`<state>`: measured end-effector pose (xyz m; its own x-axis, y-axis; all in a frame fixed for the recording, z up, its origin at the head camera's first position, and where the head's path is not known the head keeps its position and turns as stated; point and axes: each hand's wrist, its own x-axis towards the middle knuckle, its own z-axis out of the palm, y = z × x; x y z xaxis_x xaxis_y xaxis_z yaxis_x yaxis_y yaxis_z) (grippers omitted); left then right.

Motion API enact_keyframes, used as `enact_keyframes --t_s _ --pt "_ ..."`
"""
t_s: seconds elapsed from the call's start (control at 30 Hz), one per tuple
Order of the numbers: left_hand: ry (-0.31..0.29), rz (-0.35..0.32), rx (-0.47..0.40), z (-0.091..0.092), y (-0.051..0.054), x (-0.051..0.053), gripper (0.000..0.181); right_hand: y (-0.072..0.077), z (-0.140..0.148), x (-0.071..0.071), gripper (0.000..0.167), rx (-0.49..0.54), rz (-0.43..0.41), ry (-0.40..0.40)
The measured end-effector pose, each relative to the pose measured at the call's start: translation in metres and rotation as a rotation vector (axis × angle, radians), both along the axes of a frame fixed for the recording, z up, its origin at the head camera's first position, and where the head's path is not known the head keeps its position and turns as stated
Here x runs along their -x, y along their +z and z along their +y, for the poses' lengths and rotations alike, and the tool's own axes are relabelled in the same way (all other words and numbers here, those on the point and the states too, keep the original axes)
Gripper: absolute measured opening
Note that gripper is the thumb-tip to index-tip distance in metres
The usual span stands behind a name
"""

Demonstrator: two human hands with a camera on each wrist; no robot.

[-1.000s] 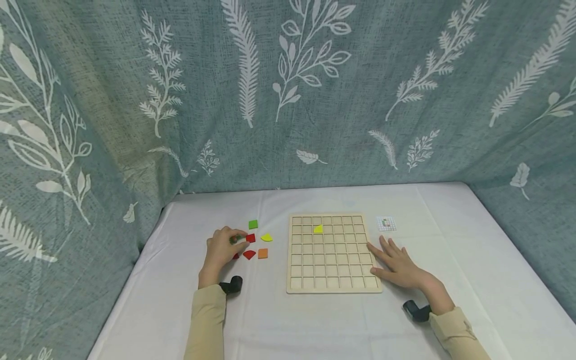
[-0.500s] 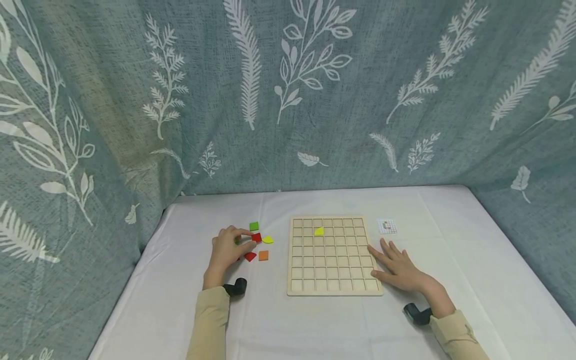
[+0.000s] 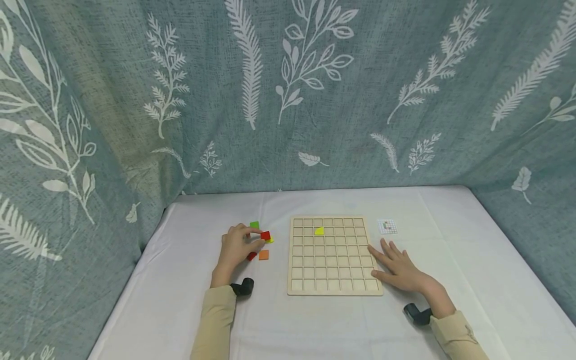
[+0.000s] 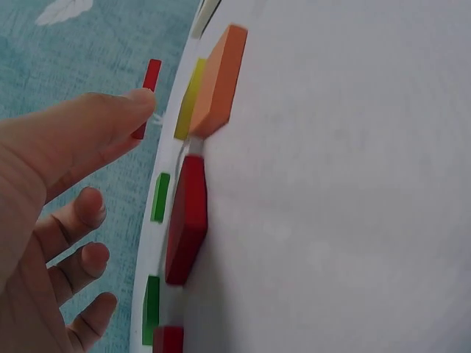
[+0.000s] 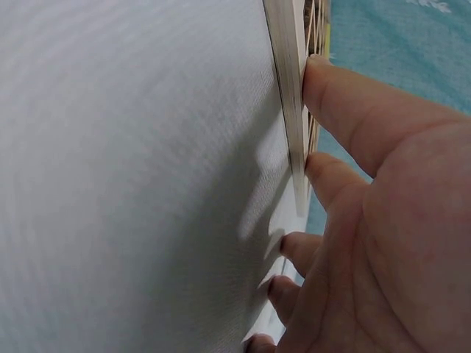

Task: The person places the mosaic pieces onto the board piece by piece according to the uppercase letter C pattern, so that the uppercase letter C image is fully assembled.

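Observation:
My left hand [image 3: 237,246] pinches a red square tile [image 3: 265,235] between thumb and forefinger, its other fingers loosely bent. In the left wrist view that red tile [image 4: 152,75] is raised above the tablecloth, seen edge-on. Below and around the hand lie an orange square tile [image 3: 264,255], a red fan-shaped tile [image 3: 251,256], a yellow tile [image 3: 271,240] partly covered, and a green square tile [image 3: 254,225]. My right hand [image 3: 398,269], fingers spread, touches the right rim of the wooden grid board [image 3: 334,294]. One yellow quarter-round tile [image 3: 319,231] sits in an upper cell of the board.
A small printed pattern card [image 3: 387,226] lies beyond the right hand. In the left wrist view, another green tile [image 4: 151,310] and a red tile [image 4: 169,340] lie near the left hand. A leaf-patterned curtain [image 3: 270,150] hangs behind the white-covered table [image 3: 315,330].
My left hand has moved right, carrying the red square tile from among the loose tiles to over the yellow one. The right hand has stayed at the board's edge.

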<state>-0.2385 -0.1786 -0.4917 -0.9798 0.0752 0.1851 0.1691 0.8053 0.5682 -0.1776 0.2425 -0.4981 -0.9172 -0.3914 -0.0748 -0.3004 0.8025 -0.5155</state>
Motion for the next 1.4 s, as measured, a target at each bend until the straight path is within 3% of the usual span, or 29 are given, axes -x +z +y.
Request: enact_keyframes --t_s 0.3,0.7,1.4 --pt "-0.025 -0.006 0.005 0.019 0.003 0.001 0.026 -0.002 0.003 0.001 0.066 0.001 -0.018 -0.007" --pt "-0.085 0.035 0.054 0.040 0.005 0.001 0.024 -0.001 0.002 0.001 0.066 0.006 -0.020 -0.009" --pt "-0.233 0.027 0.026 0.074 0.010 0.010 0.023 -0.004 0.000 0.002 0.066 0.001 -0.014 -0.008"
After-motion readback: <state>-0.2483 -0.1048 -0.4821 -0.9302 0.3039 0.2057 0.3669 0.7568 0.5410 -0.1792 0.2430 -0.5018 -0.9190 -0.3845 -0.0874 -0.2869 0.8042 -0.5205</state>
